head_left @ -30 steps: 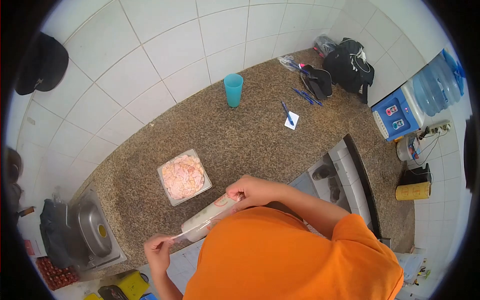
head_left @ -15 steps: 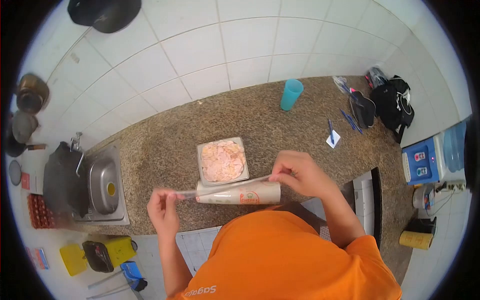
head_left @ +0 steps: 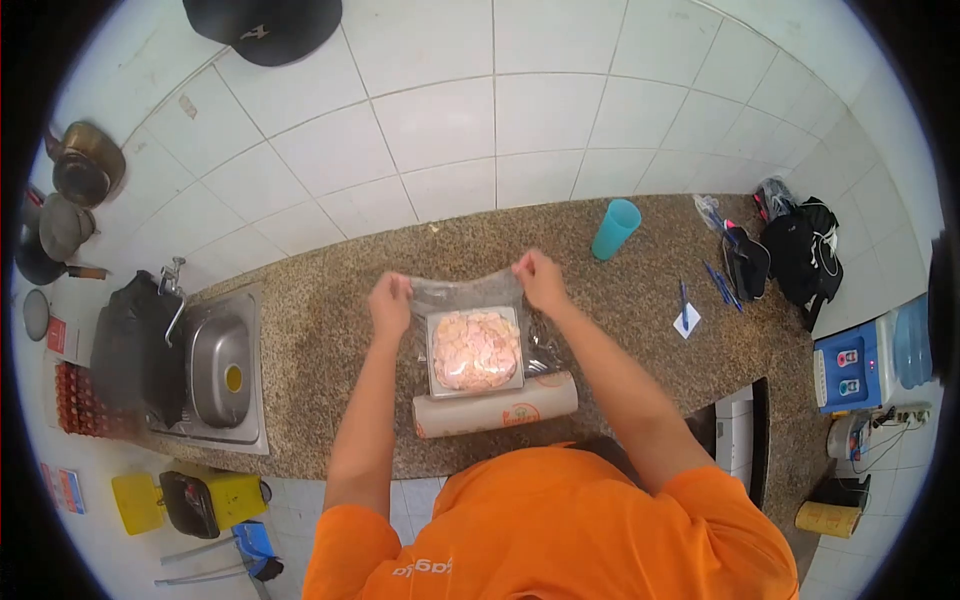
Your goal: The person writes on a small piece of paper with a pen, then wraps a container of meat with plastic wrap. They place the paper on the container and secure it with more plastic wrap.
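Between my two hands stretches a sheet of clear plastic wrap point(head_left: 455, 291), drawn over a square tray point(head_left: 432, 377). Pale pink sliced food point(head_left: 478, 350), perhaps meat, fills the tray and shows through the film. My left hand point(head_left: 391, 303) pinches the film's far left corner; my right hand point(head_left: 541, 283) pinches the far right corner. Both are beyond the tray's far edge. On the near side, touching or almost touching the tray, lies the printed plastic wrap roll point(head_left: 470, 412), from which the film seems to run.
A turquoise cup point(head_left: 616, 230) stands at the back right. Farther right are pens point(head_left: 722, 287), a white paper point(head_left: 687, 321) and a black bag point(head_left: 802, 258). At the left is a steel sink point(head_left: 222, 370). A water dispenser point(head_left: 850, 368) is at the far right.
Both hands have moved forward, away from my body, pulling the film from above the roll out across the tray. The head view has shifted slightly.
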`<action>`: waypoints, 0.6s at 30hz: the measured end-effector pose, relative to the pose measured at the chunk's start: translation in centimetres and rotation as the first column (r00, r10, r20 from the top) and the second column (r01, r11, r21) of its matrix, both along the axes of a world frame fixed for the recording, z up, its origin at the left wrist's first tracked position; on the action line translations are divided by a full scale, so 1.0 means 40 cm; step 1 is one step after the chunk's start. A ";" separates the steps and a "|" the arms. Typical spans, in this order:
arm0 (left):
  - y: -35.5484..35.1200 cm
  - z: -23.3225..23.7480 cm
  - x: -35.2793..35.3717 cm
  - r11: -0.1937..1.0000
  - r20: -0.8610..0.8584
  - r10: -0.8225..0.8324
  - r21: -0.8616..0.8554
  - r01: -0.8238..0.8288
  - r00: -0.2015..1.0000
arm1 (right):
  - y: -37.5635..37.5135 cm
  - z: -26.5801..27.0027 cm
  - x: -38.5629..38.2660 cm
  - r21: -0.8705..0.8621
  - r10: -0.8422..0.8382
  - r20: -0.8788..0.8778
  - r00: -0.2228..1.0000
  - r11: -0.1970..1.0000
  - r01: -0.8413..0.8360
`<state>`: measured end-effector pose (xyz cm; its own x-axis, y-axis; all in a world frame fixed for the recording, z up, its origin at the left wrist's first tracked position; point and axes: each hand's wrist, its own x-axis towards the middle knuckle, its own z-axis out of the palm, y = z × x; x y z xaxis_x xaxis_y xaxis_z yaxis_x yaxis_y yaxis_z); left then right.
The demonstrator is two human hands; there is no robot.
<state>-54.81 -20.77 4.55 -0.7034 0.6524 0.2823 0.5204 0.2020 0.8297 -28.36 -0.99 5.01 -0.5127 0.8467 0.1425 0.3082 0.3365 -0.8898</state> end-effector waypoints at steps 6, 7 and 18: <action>-0.092 -0.034 0.096 0.937 0.551 -0.013 -0.284 0.202 0.834 | -0.124 -0.194 0.050 -0.085 -0.035 0.192 0.981 0.995 0.052; -0.103 -0.001 0.126 0.930 0.717 0.068 -0.297 0.215 0.694 | -0.143 -0.199 0.059 -0.094 -0.033 0.201 0.979 0.994 0.053; -0.228 0.029 0.180 0.982 0.947 -0.073 0.014 0.186 0.313 | -0.209 -0.086 0.225 -0.842 0.051 -0.426 0.904 0.343 -0.416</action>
<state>-47.63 -29.91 5.69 -0.3617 0.7407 -0.5661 -0.5721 0.3031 0.7621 -19.36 -9.34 1.58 -0.8008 0.3978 -0.4478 0.0470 -0.7036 -0.7091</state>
